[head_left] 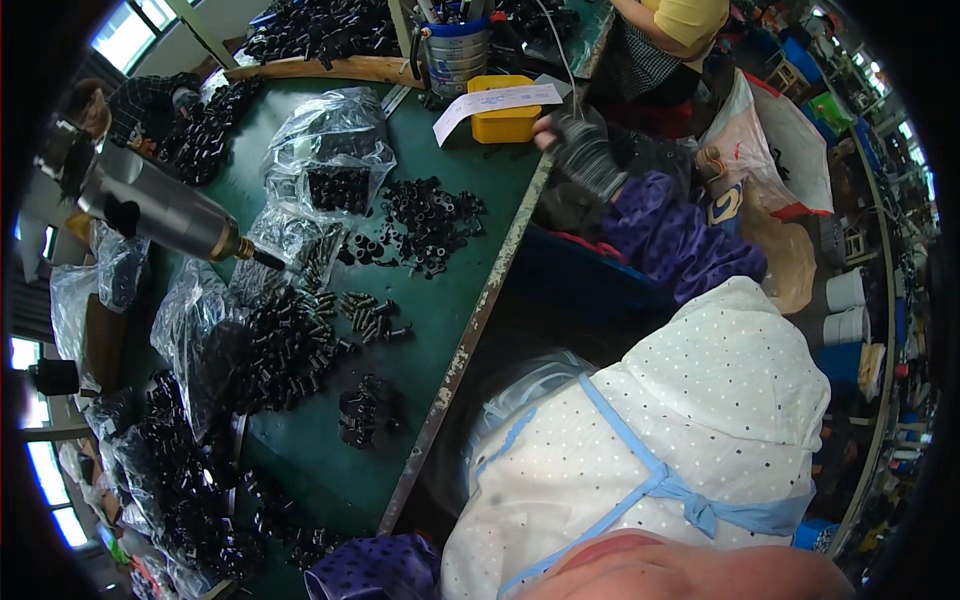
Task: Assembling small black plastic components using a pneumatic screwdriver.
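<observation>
My right hand (pixel 588 158), in a grey striped glove with bare fingertips, is at the table's edge beside a yellow plastic box (pixel 505 125). Its fingers are mostly hidden behind the back of the hand, so a grip cannot be made out. A strip of white paper (pixel 497 102) lies across the box. Of my left arm only the purple sleeve (pixel 375 570) shows at the lower edge; that hand is out of sight. Small black ring-shaped parts (pixel 430 220) lie loose on the green table (pixel 440 300), near metal pins (pixel 372 316) and black cylindrical parts (pixel 285 350).
A metal power screwdriver (pixel 165 210) hangs over the table's left side. Clear plastic bags (pixel 330 150) of parts lie beneath it. A blue can of tools (pixel 455 55) stands at the back. Co-workers sit far left and at the top right, one in a yellow top (pixel 690 20).
</observation>
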{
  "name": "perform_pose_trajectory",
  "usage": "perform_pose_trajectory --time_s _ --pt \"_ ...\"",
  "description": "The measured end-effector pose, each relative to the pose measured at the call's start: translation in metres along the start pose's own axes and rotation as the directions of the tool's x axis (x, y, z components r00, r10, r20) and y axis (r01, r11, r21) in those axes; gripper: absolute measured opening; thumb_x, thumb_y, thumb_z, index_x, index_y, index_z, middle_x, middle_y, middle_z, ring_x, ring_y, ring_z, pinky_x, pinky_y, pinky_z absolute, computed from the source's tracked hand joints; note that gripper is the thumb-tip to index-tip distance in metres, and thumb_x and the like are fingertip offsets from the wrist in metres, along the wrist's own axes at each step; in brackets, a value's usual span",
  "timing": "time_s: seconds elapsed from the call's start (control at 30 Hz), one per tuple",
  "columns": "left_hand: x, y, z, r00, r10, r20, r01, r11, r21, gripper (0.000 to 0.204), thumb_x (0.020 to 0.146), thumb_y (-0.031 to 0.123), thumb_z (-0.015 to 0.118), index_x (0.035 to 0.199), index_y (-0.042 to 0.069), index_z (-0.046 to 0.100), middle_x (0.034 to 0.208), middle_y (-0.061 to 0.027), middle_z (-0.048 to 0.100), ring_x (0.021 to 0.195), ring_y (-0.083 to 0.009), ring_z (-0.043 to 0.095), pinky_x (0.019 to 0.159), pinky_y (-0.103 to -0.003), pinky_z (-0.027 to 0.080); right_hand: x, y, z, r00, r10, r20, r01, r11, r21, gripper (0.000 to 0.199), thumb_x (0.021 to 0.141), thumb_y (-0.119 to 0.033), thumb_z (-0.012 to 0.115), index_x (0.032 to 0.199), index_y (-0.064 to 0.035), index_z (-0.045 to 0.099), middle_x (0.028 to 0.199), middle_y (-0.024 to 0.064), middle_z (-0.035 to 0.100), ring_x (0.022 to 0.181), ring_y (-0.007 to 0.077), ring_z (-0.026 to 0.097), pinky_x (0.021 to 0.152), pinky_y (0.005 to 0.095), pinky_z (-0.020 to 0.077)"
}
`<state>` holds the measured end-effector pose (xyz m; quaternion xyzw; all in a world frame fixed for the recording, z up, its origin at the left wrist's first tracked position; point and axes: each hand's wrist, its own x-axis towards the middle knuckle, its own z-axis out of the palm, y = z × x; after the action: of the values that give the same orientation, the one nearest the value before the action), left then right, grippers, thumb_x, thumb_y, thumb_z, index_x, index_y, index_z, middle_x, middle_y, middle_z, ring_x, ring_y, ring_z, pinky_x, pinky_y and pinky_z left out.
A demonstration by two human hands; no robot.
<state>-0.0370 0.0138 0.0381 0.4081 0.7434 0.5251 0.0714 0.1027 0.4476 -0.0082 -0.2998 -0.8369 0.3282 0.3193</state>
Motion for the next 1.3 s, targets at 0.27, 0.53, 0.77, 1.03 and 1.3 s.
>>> perform_pose_trajectory --time_s 0.27,0.53,0.77,1.03,1.3 --pt "-0.004 0.001 0.002 0.999 -0.029 -0.029 0.03 0.999 0.035 0.037 0.08 0.027 0.054 0.1 -0.004 0.052 0.077 -0.0113 0.058 0.062 -0.0218 0.056 0.057 -0.03 0.043 -0.029 -0.116 0.145 0.409 -0.202 0.89 0.704 0.69 -0.166 0.03 0.072 -0.024 0.058 0.094 -0.0051 0.052 0.081 0.0099 0.059 0.073 0.0259 0.06 0.054 0.04 0.0473" --pt "-0.01 0.004 0.001 0.996 -0.055 -0.067 0.058 0.997 0.049 0.038 0.079 0.027 0.055 0.1 -0.005 0.052 0.076 -0.0113 0.058 0.062 -0.022 0.057 0.056 -0.031 0.044 -0.032 -0.13 0.175 0.385 -0.366 0.847 0.84 0.519 -0.157 0.017 0.073 -0.01 0.052 0.088 -0.004 0.054 0.077 0.0097 0.057 0.067 0.0272 0.061 0.043 0.0388 0.046" --pt "-0.018 0.002 0.003 0.994 -0.07 -0.078 0.074 0.996 0.046 0.039 0.079 0.027 0.056 0.1 -0.005 0.052 0.076 -0.0114 0.058 0.062 -0.0221 0.057 0.055 -0.031 0.044 -0.03 -0.124 0.163 0.501 -0.244 0.83 0.74 0.618 -0.266 0.019 0.075 -0.011 0.051 0.093 -0.0063 0.055 0.079 0.0099 0.059 0.075 0.0269 0.061 0.048 0.0411 0.0476" --pt "-0.029 0.037 -0.015 0.992 0.063 -0.106 -0.06 0.998 0.025 0.04 0.078 0.028 0.057 0.1 -0.005 0.052 0.075 -0.0115 0.058 0.062 -0.0223 0.058 0.055 -0.031 0.044 -0.027 -0.129 0.177 0.433 -0.272 0.859 0.769 0.609 -0.194 0.02 0.071 -0.008 0.051 0.091 -0.0069 0.053 0.075 0.0091 0.058 0.069 0.0274 0.061 0.049 0.0415 0.0473" --pt "-0.019 0.121 -0.016 0.548 0.767 0.332 -0.247 0.528 -0.812 0.041 0.077 0.028 0.058 0.099 -0.006 0.052 0.075 -0.0115 0.059 0.062 -0.0224 0.058 0.054 -0.031 0.045 0.012 -0.111 0.143 0.645 -0.382 0.661 0.594 0.795 -0.121 0.02 0.078 -0.012 0.055 0.097 -0.0112 0.057 0.082 0.0105 0.059 0.076 0.0285 0.058 0.067 0.0359 0.0468"
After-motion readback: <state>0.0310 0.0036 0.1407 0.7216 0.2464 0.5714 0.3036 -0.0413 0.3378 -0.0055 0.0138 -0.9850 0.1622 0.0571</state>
